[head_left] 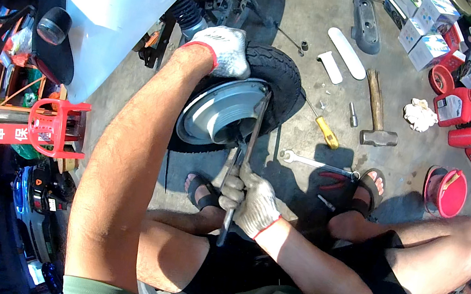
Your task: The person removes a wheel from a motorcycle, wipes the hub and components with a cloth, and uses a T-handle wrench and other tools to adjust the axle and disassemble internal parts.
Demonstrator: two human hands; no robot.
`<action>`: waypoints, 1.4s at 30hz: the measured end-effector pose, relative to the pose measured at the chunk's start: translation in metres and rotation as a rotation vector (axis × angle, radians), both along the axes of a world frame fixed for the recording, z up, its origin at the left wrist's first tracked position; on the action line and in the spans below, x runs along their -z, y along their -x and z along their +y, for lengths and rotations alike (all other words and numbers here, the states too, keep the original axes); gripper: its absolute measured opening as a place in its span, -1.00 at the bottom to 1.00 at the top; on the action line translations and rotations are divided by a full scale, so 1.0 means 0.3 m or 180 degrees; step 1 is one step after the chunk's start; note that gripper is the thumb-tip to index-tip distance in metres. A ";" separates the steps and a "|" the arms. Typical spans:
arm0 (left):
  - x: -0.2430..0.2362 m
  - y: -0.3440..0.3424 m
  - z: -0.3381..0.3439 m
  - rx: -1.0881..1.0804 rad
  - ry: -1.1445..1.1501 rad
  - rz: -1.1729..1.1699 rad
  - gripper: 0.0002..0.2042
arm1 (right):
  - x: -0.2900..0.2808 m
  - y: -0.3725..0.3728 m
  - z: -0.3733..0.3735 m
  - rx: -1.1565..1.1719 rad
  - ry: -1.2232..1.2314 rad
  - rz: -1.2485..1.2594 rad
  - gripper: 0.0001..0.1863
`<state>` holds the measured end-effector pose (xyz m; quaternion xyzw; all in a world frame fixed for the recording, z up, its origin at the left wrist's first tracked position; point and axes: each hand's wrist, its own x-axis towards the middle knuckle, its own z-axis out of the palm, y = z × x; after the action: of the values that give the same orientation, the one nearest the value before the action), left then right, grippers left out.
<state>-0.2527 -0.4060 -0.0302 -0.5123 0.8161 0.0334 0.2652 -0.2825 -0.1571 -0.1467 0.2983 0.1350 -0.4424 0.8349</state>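
Observation:
A scooter wheel with a black tyre (pixel 274 69) and a silver-grey rim (pixel 226 111) stands between my legs. My left hand (pixel 225 51), in a white knit glove with red cuff, grips the top of the tyre; its fingertips are partly hidden. My right hand (pixel 252 203), gloved the same way, is closed round metal tyre levers (pixel 257 129). One lever reaches up across the rim, its tip at the rim's right edge by the tyre. Another bar (pixel 225 230) sticks out below my fist; whether it is a separate lever is hard to tell.
Right of the wheel lie a yellow-handled screwdriver (pixel 327 133), a wrench (pixel 317 163), red-handled pliers (pixel 330 179), a socket (pixel 353 114) and a hammer (pixel 377 109). A white scooter body (pixel 128 2) overhangs at left. Red bottles (pixel 457 107) and a pink bucket (pixel 451 193) stand at right.

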 end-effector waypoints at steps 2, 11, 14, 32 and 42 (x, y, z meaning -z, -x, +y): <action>0.000 0.021 0.000 -0.0016 -0.0095 0.0030 -0.40 | -0.031 -0.013 -0.037 0.0113 -0.0063 -0.0004 -0.74; -0.002 0.077 0.017 -0.0053 -0.0010 -0.0195 -0.46 | -0.126 -0.101 -0.195 0.0140 -0.0987 0.0563 -0.65; -0.005 0.077 0.017 -0.0104 -0.0088 -0.0169 -0.39 | -0.148 -0.121 -0.221 0.0595 -0.0812 0.0331 -0.65; 0.016 -0.011 -0.030 0.0061 0.0054 0.0056 -0.43 | 0.127 0.074 -0.035 -0.0520 0.0153 0.1145 -0.66; 0.018 0.035 -0.011 0.0000 -0.0040 0.0018 -0.37 | -0.072 -0.155 -0.184 0.0576 -0.0694 0.0928 -0.63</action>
<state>-0.2632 -0.4092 -0.0356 -0.5106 0.8166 0.0400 0.2660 -0.2361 -0.2124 -0.1249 0.3306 0.2742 -0.5369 0.7261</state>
